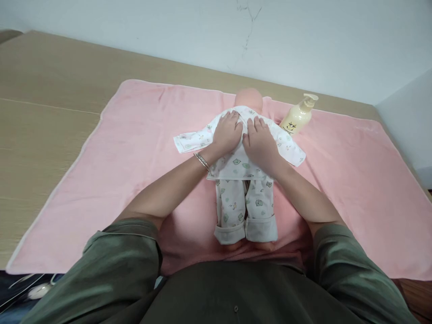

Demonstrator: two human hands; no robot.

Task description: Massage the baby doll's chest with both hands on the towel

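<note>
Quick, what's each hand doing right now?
Left hand: open, palm down on the white, long-sleeved cloth shirt with small prints.
Right hand: open, palm down on the same shirt.

Indoor rm, laid out like a baby-care corner; home vs training rm, can't tell. Evidence: wood-tone table [50, 76] right up vs white wall [162, 31] w/ a crack [252, 20]. Pink blanket [145, 121] spread over much of table, approx like a changing mat. On it, doll [249, 97] in printed top [236, 165] + pants [232, 204]. Cream pump btl [297, 118] w/ cartoon print, near doll's head.
</note>
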